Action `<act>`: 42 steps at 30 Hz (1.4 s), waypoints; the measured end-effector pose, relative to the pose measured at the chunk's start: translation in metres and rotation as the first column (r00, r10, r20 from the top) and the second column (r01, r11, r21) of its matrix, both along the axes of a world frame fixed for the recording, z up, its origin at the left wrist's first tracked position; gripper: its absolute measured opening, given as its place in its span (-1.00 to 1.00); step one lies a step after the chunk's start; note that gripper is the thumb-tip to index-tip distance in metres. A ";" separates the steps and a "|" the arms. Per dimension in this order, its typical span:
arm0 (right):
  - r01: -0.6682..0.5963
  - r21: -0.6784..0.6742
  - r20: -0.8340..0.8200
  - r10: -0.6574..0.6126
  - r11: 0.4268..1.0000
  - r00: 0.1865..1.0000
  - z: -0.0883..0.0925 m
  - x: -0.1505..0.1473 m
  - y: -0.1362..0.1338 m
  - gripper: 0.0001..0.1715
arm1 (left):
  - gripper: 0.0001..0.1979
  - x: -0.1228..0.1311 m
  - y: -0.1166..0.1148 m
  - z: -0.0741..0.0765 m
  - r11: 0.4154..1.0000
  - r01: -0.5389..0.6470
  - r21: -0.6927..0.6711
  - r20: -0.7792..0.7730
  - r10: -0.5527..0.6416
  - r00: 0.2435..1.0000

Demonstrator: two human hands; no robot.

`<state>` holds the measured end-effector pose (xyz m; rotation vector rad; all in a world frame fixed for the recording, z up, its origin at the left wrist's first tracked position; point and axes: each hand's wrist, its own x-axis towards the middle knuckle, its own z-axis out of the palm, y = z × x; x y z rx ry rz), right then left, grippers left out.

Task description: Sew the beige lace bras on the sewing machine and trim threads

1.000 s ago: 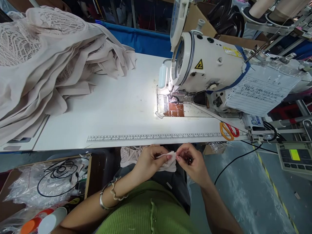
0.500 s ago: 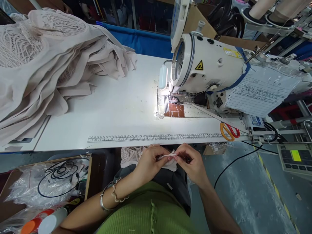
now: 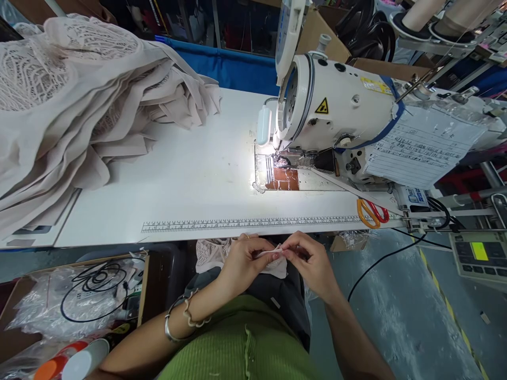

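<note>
Over my lap, just below the table's front edge, my left hand (image 3: 246, 262) and my right hand (image 3: 308, 258) meet. Both pinch the edge of a pale pink lace garment (image 3: 214, 253) between thumb and fingers. Part of the garment hangs below my hands, and its middle is hidden behind them. Beyond my hands, the white sewing machine (image 3: 340, 105) stands on the table, its lamp lighting the needle area. A large pile of matching pale lace fabric pieces (image 3: 119, 95) lies at the table's left.
A printed ruler strip (image 3: 245, 224) runs along the front of the white table (image 3: 190, 179). Scissors with orange and red handles (image 3: 368, 214) lie at its right. A box of plastic bags and cables (image 3: 79, 295) sits lower left. A control panel (image 3: 479, 256) is at right.
My fingers have shifted slightly along the garment's edge, the right hand's grip changing a little. Both hands still pinch it, and the view has moved very slightly.
</note>
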<state>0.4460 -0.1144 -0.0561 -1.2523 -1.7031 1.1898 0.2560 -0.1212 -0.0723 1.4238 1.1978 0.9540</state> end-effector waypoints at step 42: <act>0.101 0.739 0.215 -0.374 0.666 0.902 -0.035 -0.030 -0.024 -0.80 | -0.76 0.002 0.000 0.001 0.970 -0.202 -0.133 0.088 0.214 0.973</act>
